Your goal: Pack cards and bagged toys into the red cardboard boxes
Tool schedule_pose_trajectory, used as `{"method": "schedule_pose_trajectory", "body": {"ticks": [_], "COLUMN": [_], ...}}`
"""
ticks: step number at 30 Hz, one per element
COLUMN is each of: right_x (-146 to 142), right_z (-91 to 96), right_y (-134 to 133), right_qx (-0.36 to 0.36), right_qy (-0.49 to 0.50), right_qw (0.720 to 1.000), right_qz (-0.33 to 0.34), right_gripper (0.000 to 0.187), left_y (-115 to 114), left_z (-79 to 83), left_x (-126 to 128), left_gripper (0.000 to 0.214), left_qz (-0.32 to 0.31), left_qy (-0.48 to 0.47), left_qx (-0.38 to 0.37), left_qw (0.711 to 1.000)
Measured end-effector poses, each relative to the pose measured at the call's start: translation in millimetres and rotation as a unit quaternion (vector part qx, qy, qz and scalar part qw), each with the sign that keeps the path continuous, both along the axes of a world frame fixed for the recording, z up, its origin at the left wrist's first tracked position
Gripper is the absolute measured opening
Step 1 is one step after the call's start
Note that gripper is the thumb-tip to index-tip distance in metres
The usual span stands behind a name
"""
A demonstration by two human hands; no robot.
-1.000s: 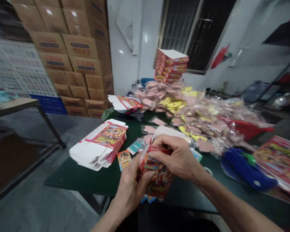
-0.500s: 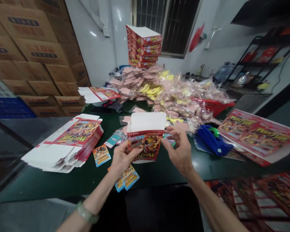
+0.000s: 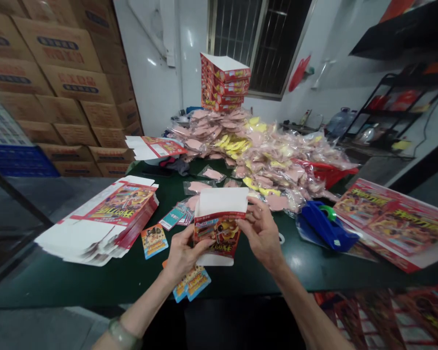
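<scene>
Both hands hold a red printed cardboard box (image 3: 219,231) upright above the dark green table (image 3: 76,282), its white top flap (image 3: 222,201) standing open. My left hand (image 3: 184,251) grips its lower left side, and my right hand (image 3: 261,231) pinches its right edge. Below my left hand lie small blue and orange printed cards (image 3: 191,284). To the left of that hand is a similar single card (image 3: 154,241). A stack of flat unfolded boxes (image 3: 126,206) lies further left, and teal cards (image 3: 171,218) sit near the held box.
Right of my hands sit a blue tape dispenser (image 3: 326,227) and large printed sheets (image 3: 390,226). Behind rises a heap of pink and yellow plastic-wrapped packets (image 3: 255,150), topped by stacked finished boxes (image 3: 224,82). Cardboard cartons (image 3: 58,82) are stacked at the left.
The box has gone from being worked close between both hands to standing upright with its white flap open. My right hand has come back onto its right edge, and the view has shifted.
</scene>
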State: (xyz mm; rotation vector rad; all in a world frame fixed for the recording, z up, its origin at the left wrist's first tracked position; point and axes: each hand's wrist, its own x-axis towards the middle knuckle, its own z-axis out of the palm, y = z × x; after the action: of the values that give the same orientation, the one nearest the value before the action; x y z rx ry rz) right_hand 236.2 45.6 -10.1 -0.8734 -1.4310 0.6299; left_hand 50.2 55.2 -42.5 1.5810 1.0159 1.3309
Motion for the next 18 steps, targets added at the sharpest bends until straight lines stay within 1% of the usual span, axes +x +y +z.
{"method": "schedule_pose_trajectory", "body": {"ticks": [2,4,7,8,9,10,12,14,15,16,18], "right_x": [2,3,6,7,8,8,7,4,3,1,-3], "right_z": [-11.5,-15.8,-11.1,-8.2,-5.5,-3.1,0.4,2.6,3.6,4.6,7.1], "right_y": [1,0,-4,-5,-6,-6,-8,-9,-9,-10,-10], "right_qx": [0.034,0.096,0.177,0.189,0.196,0.197,0.191,0.171,0.160,0.148,0.122], "right_qy": [-0.051,-0.135,-0.234,-0.247,-0.254,-0.258,-0.252,-0.222,-0.203,-0.185,-0.154], "right_qw": [0.998,0.984,0.951,0.945,0.942,0.941,0.943,0.953,0.959,0.964,0.973], "right_qz": [-0.026,-0.066,-0.098,-0.099,-0.098,-0.098,-0.103,-0.114,-0.119,-0.123,-0.121], "right_gripper": [0.046,0.044,0.042,0.043,0.043,0.041,0.036,0.030,0.028,0.026,0.021], "left_y": [6,8,7,7,8,9,11,13,13,13,13], "left_z": [-6.8,-6.3,4.3,9.3,14.5,19.6,29.2,36.6,39.3,41.2,43.7], "left_x": [-4,-7,-7,-7,-6,-5,-3,-1,0,1,4], "left_gripper": [0.027,0.032,0.061,0.068,0.070,0.065,0.042,0.016,0.011,0.015,0.022], "left_qz": [-0.018,-0.037,-0.048,-0.038,-0.019,0.003,0.049,0.079,0.087,0.091,0.083], "left_qy": [0.011,0.011,-0.040,-0.056,-0.063,-0.054,-0.016,0.010,0.013,0.006,-0.036], "left_qx": [0.002,0.006,0.047,0.075,0.108,0.145,0.217,0.251,0.247,0.228,0.157], "left_qw": [1.000,0.999,0.997,0.995,0.992,0.988,0.975,0.965,0.965,0.969,0.983]}}
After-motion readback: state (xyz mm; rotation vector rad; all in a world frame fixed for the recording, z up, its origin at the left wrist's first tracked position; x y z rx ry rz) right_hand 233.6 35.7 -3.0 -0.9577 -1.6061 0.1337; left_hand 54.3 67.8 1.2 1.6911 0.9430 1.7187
